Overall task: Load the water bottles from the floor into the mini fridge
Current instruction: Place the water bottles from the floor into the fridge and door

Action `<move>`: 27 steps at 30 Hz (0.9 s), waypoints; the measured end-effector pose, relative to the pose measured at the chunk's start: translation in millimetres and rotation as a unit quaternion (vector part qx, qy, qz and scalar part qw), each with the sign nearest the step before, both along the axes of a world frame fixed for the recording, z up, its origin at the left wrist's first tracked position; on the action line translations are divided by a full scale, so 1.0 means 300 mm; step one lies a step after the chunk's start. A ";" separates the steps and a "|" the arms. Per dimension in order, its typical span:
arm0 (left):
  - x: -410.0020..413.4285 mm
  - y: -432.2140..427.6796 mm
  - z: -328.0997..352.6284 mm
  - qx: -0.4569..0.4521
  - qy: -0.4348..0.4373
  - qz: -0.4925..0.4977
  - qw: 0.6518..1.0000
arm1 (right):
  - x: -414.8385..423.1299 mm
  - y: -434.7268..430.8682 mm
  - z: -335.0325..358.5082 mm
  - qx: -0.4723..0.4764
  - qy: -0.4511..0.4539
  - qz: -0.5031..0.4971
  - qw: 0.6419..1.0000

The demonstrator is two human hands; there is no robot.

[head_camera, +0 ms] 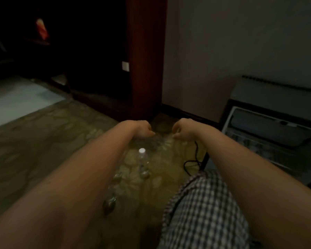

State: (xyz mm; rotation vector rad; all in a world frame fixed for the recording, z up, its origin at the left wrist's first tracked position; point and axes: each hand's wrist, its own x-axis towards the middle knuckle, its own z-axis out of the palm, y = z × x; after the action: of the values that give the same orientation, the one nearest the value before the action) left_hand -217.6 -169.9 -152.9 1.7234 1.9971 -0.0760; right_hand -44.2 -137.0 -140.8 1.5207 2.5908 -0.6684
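A clear water bottle (143, 161) with a white cap stands upright on the patterned floor between my forearms. More clear bottles (110, 203) lie partly hidden under my left forearm. Both arms reach forward over them. My left hand (143, 129) and my right hand (183, 128) hang past the standing bottle with fingers curled downward and nothing in them. The mini fridge (269, 130) stands at the right with its door (258, 142) swung open toward me, door shelves visible.
A dark red wooden cabinet (145, 56) stands straight ahead against the grey wall. A black cable (193, 159) curls on the floor beside the fridge door. My checkered-cloth knee (203, 209) fills the lower middle. A pale floor patch (16, 99) lies at left.
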 end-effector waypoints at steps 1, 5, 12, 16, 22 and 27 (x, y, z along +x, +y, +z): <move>-0.061 -0.051 -0.025 -0.014 0.000 0.018 1.000 | -0.056 -0.038 -0.019 -0.011 0.005 0.013 1.000; -0.270 -0.243 -0.146 -0.051 -0.019 0.066 0.996 | -0.269 -0.188 -0.117 -0.045 0.007 0.068 0.997; -0.488 -0.522 -0.393 -0.107 -0.100 0.159 0.976 | -0.511 -0.352 -0.352 -0.139 -0.003 0.122 0.983; -0.513 -0.613 -0.550 -0.098 -0.173 0.215 0.956 | -0.596 -0.411 -0.510 -0.141 -0.011 0.130 0.981; -0.478 -0.634 -0.744 -0.071 -0.251 0.283 0.923 | -0.669 -0.428 -0.729 -0.134 -0.024 0.115 0.984; -0.493 -0.599 -0.854 -0.074 -0.266 0.295 0.915 | -0.732 -0.378 -0.821 -0.130 -0.014 0.105 0.986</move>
State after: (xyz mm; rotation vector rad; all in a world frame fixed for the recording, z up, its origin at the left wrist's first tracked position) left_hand -365.6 -349.7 -409.2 0.8579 1.9276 0.3945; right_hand -263.9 -250.4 -387.2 1.1535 2.4768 -0.9100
